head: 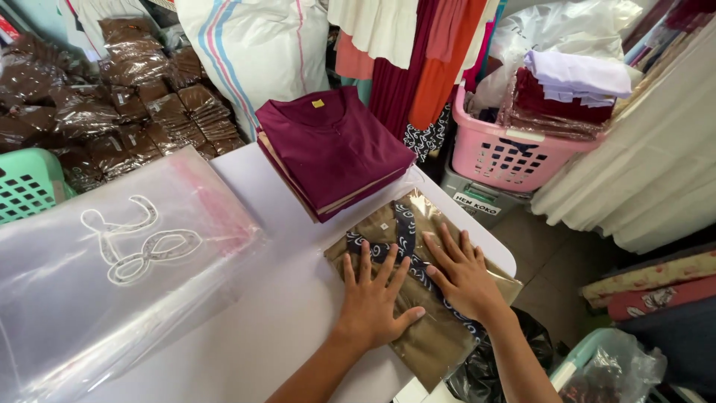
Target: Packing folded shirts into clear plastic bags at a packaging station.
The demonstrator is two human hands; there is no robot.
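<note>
Both hands lie flat with fingers spread wide, gripping nothing. The left hand (373, 298) and the right hand (462, 275) press side by side on one folded tan shirt (432, 339) with a dark patterned placket, sealed in a clear plastic bag, which lies at the near right corner of the white bench (276, 313). The thumbs nearly meet over the placket.

Just beyond the shirt, touching its far edge, sits one stack of folded maroon shirts (332, 145); how many it holds cannot be counted. On the left of the bench lies a pile of empty clear bags (112, 269). Far left is a heap of bagged brown garments (112, 97), and a green basket (26, 190) shows at the left edge. Far right stands one pink basket (503, 153) filled with bagged clothes. A black bag (485, 369) hangs below the near right corner of the bench.
</note>
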